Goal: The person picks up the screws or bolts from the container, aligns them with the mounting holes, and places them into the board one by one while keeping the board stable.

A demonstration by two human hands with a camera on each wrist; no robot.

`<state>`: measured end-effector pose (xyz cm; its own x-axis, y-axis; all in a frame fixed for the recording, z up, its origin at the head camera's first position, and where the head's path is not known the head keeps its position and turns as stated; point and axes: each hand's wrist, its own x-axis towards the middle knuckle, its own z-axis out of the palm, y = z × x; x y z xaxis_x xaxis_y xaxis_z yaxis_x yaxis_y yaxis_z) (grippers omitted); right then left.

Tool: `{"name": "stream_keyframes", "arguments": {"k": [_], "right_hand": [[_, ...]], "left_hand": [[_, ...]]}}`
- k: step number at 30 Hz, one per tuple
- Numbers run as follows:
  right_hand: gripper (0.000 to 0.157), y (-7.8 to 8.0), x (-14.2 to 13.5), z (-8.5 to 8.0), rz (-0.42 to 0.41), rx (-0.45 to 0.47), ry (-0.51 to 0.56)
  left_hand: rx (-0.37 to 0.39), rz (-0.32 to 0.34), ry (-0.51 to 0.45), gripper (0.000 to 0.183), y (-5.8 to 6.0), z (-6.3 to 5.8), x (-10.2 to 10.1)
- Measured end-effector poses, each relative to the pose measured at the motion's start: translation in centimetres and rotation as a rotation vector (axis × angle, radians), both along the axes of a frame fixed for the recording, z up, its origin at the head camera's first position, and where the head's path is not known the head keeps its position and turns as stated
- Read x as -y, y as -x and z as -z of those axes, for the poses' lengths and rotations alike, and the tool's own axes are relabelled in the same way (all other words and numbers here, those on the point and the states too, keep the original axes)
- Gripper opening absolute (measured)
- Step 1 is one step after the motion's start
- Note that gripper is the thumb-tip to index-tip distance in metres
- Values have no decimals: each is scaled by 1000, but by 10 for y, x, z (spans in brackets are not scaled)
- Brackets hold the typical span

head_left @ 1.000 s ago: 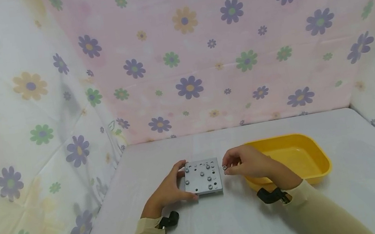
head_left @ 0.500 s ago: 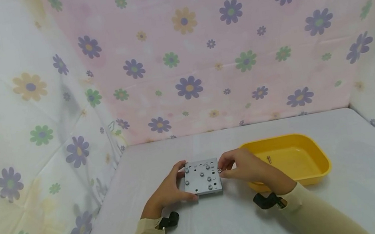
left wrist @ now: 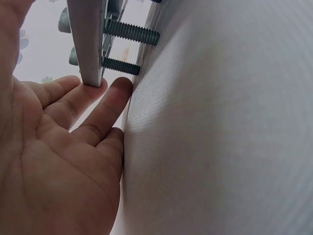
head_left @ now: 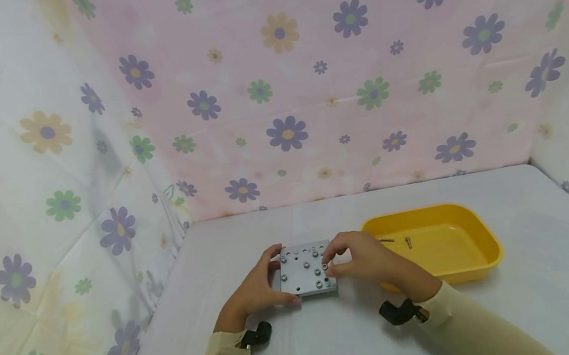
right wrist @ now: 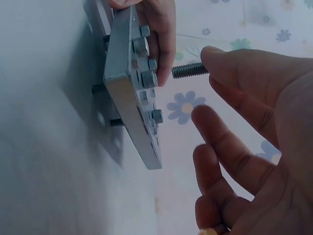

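A square silver metal plate (head_left: pixel 305 280) with holes and several socket-head bolts stands on the table. My left hand (head_left: pixel 251 290) holds it from the left, thumb at the near edge and fingers at the far edge. Under the plate, bolt shanks (left wrist: pixel 132 32) stick out toward the tabletop in the left wrist view. Above the plate's right side, my right hand (head_left: pixel 368 258) pinches one more bolt (right wrist: pixel 188 70) between thumb and forefinger. Its threaded end points at the plate and is apart from it in the right wrist view.
To the right stands a yellow tray (head_left: pixel 459 276), partly behind my right forearm. Inside it lie a bolt (head_left: pixel 408 242) and another bolt (head_left: pixel 386 239) near the left wall. Flower-patterned cloth (head_left: pixel 305 94) hangs behind the white table (head_left: pixel 310 351) and at both sides.
My right hand has moved left with the pinched bolt, from beside the plate to over its right side. Two bolts in the tray have come into sight. My left hand holds still.
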<state>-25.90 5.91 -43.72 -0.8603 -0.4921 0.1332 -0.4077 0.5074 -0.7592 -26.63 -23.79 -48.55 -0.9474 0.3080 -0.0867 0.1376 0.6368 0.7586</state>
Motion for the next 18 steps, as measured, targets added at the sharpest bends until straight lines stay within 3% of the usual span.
{"name": "stream_keyframes", "arguments": {"k": [10,18], "right_hand": [[15,-4,12,5,155,-9,-103],[15,-6,16,5,179,-41,-167]], "left_hand": [[-2,-2,1,131,-2,-2,-1],[4,0,-11,131,-1,-1,0]]}}
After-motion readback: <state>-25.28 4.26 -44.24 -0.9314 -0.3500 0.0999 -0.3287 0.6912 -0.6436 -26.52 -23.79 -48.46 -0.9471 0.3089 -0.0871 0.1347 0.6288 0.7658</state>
